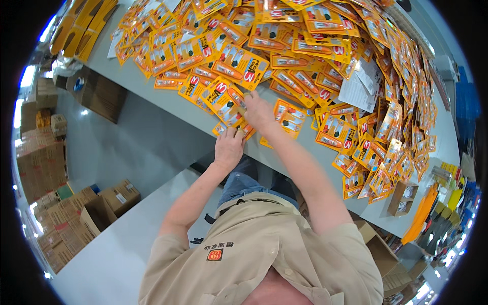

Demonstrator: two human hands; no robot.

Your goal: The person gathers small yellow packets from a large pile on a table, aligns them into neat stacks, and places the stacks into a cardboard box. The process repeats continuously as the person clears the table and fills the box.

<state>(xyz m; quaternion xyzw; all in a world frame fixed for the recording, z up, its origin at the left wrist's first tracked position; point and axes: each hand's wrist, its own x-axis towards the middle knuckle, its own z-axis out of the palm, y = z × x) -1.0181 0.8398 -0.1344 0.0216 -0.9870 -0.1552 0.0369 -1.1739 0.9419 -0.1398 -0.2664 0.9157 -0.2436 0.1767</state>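
Observation:
In front of me, near the table's edge, lies a yellow-and-orange blister card (224, 100) with an orange tube and several small parts under clear plastic. My right hand (259, 113) grips its right side, fingertips at the edge. My left hand (229, 148) holds the near end of another blister card (219, 129), partly hidden beneath the first one. Some fingertips wear pale yellowish covers. Just right of my right hand, a separate blister card (291, 121) lies partly behind my forearm.
A large heap of blister cards (305, 45) spreads over the grey table (160, 99). White printed sheets (360, 89) lie among them. A small cardboard box (403, 198) stands at the right. Yellow cardboard pieces (85, 26) sit far left. Cartons (42, 167) are stacked on the left floor.

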